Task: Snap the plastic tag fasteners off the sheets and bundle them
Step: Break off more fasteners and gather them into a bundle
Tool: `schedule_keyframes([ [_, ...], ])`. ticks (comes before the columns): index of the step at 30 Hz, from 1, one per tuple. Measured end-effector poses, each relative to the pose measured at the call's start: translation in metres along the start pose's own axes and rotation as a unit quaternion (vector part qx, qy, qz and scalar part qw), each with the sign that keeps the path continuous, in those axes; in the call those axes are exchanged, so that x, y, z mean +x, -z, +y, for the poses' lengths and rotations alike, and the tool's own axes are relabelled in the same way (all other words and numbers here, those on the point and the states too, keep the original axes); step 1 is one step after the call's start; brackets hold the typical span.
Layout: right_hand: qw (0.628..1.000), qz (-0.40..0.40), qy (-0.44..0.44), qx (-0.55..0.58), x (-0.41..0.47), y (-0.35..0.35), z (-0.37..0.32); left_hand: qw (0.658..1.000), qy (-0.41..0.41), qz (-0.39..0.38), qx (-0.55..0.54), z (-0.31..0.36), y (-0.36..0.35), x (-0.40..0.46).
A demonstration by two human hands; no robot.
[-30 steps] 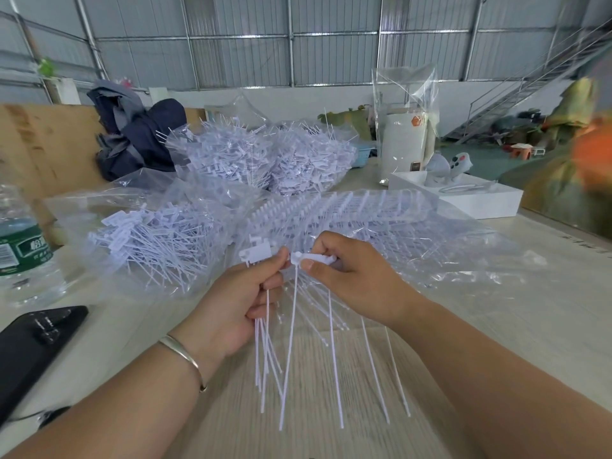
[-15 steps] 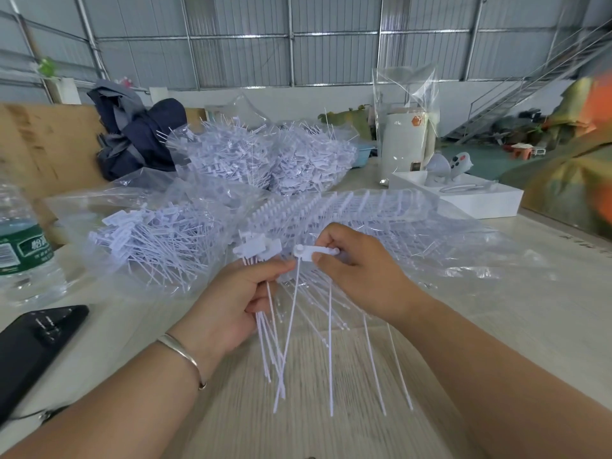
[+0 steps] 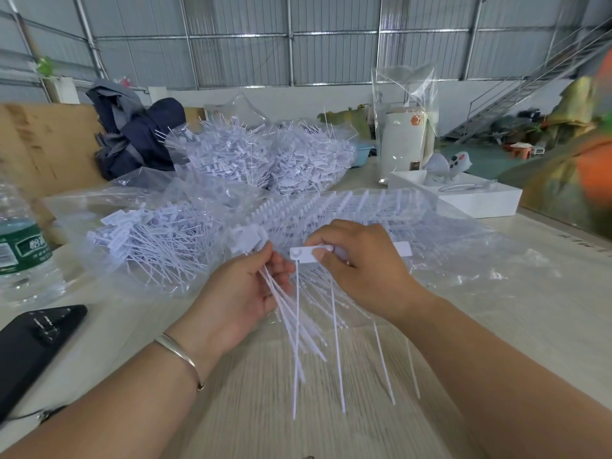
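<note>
Warehouse bench, bags of fasteners behind. Our left hand grips a bundle of snapped fasteners; our right hand pinches a strip of fasteners just beside it. Step, we judge: snapping. Next: break one free, then add it to the bundle.

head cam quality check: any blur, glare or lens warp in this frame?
Head view: motion blur on the fastener tails below the hands; an orange smear at the right edge; wide-angle warp bends the wall beams and staircase; specular glints on the plastic bags; lighting soft, shadows faint.
</note>
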State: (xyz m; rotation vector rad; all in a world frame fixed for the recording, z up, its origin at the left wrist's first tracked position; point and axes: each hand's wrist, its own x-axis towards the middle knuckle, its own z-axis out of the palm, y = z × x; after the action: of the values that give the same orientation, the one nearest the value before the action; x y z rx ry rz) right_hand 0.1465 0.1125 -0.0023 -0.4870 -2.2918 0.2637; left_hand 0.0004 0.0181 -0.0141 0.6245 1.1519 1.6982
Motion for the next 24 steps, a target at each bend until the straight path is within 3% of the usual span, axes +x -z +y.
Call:
schedule_keyframes([
  [5,0.990,-0.023,0.020,-0.136,0.000,0.001,-0.001,1.000,0.012,0.004,0.010,-0.004,0.000,0.001],
  [8,0.984,-0.038,0.024,-0.173,0.001,0.003,-0.002,0.997,-0.031,0.019,0.072,-0.002,0.002,0.004],
  [14,0.986,-0.047,0.049,-0.150,0.001,-0.003,-0.009,0.975,-0.090,0.017,0.203,-0.009,0.004,0.002],
  [21,0.996,-0.019,0.035,-0.085,-0.002,0.000,-0.013,0.973,-0.078,0.040,0.214,-0.008,0.003,-0.001],
  [24,0.984,-0.041,0.057,-0.161,-0.001,0.000,-0.014,0.969,-0.112,0.057,0.214,-0.009,0.002,-0.002],
])
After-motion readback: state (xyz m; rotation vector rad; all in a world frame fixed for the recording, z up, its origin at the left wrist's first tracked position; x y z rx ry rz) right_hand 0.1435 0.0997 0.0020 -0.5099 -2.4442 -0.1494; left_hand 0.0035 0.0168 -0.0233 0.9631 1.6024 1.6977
